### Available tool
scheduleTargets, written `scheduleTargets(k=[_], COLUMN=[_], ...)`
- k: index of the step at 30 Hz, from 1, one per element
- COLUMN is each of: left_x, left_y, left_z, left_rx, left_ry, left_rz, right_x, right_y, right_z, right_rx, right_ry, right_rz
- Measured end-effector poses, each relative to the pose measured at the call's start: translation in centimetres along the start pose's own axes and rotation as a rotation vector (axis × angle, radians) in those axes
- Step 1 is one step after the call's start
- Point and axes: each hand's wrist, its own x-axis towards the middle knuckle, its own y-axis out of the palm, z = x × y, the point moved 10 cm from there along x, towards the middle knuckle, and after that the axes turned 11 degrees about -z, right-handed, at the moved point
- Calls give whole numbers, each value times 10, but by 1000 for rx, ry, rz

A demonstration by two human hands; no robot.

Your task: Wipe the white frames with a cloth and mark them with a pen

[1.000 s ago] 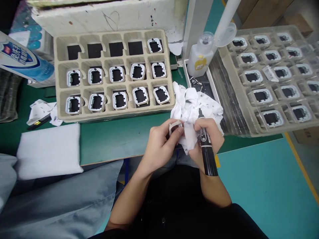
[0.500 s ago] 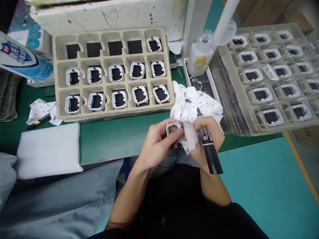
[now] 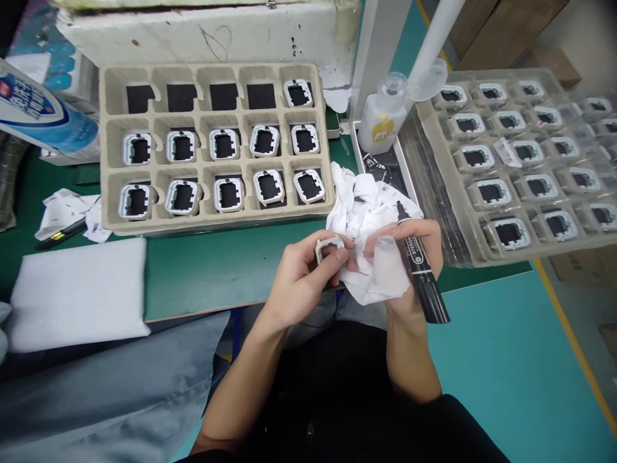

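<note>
The green tabletop [image 3: 216,263] carried two trays set within easy reach of the seated person. The pulp tray [image 3: 214,218] lay straight ahead, most of its pockets each filled with one pale frame around a dark centre, while four pockets in the far row showed only dark squares. The clear tray [image 3: 446,193] sat off to the right, angled, its pockets filled the same way. A white foam pad [image 3: 77,292] rested on the near left edge, and a small bottle [image 3: 380,119] stood upright between the trays.

Both hands were raised just over the tabletop's near edge, close together, likely so the part could be seen closely. The right hand [image 3: 409,257] was closed around a crumpled white cloth [image 3: 376,218], with a black marker [image 3: 423,276] tucked along the fingers, tip pointing away, apparently parked there to leave the fingers free for the cloth. The left hand [image 3: 303,276] pinched a small frame [image 3: 328,245] between thumb and fingertips, touching the cloth. That frame looked pale grey, a rounded square and open in the middle; its lower half was hidden by the fingers.
</note>
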Motion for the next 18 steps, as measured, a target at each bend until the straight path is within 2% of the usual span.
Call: scheduleTargets(k=[3, 7, 11, 18], left_x=[0, 0, 0, -1], left_y=[0, -1, -2, -3], left_z=[0, 0, -1, -1], left_rx=[1, 20, 35, 55], left_ry=[12, 24, 45, 57], left_rz=[1, 3, 6, -7], right_x=[2, -1, -5, -5], right_y=[-3, -5, -5, -15], right_z=[6, 6, 3, 4], right_rx=[111, 124, 136, -22], right_ry=[-19, -56, -34, -101], right_rz=[-38, -30, -23, -106])
